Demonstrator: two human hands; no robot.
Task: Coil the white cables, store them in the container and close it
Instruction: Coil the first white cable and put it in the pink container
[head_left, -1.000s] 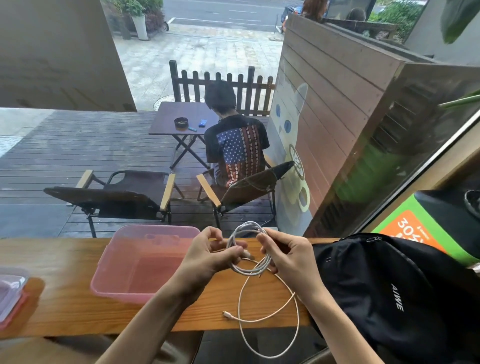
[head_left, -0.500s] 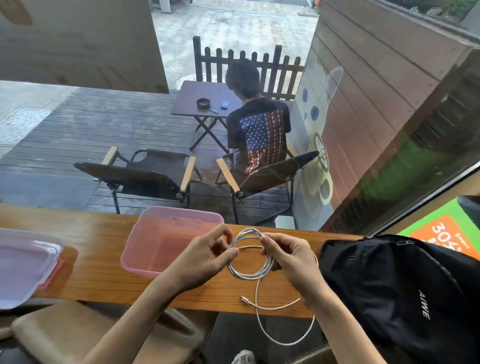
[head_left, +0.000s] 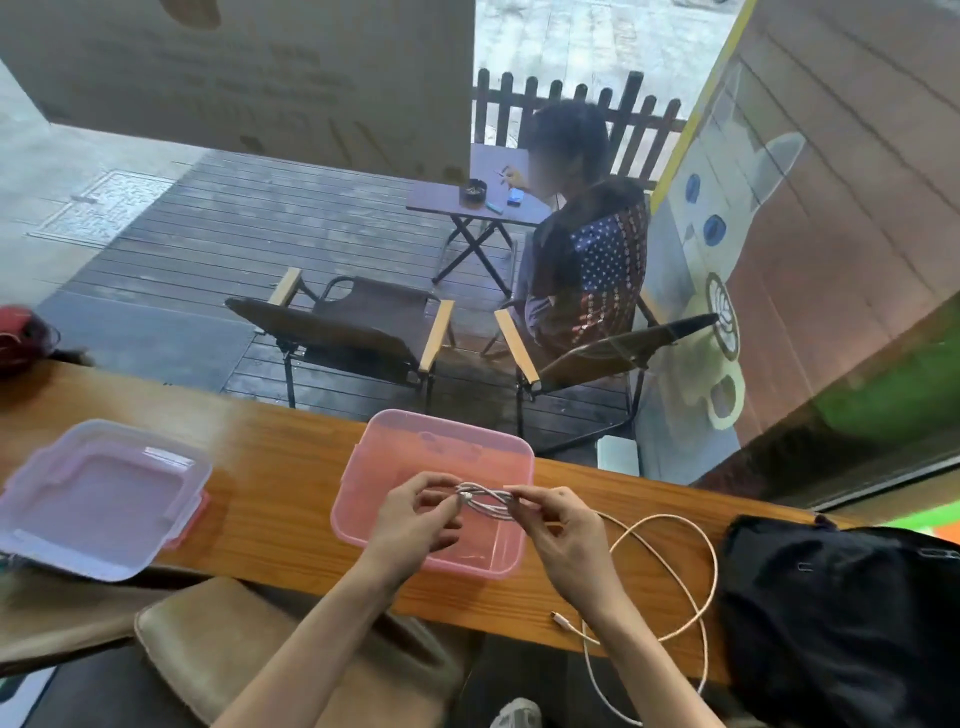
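Note:
A small coiled white cable (head_left: 485, 500) is held between both hands, just above the open pink container (head_left: 395, 441) on the wooden counter (head_left: 280, 467). My left hand (head_left: 413, 519) pinches its left end and my right hand (head_left: 561, 530) pinches its right end. A second white cable (head_left: 670, 577) lies loose on the counter to the right, one loop hanging over the front edge with a plug near the edge. The container's lid (head_left: 98, 499) lies flat at the left.
A black bag (head_left: 841, 613) fills the counter's right end. A red object (head_left: 21, 332) sits at the far left. A tan stool cushion (head_left: 234, 639) is below the counter. Behind the window are chairs and a seated person (head_left: 587, 260).
Both hands carried the coiled cable left and down over the pink container, the coil now pulled flat. The view tilted down and left, bringing the lid and a second loose cable into sight.

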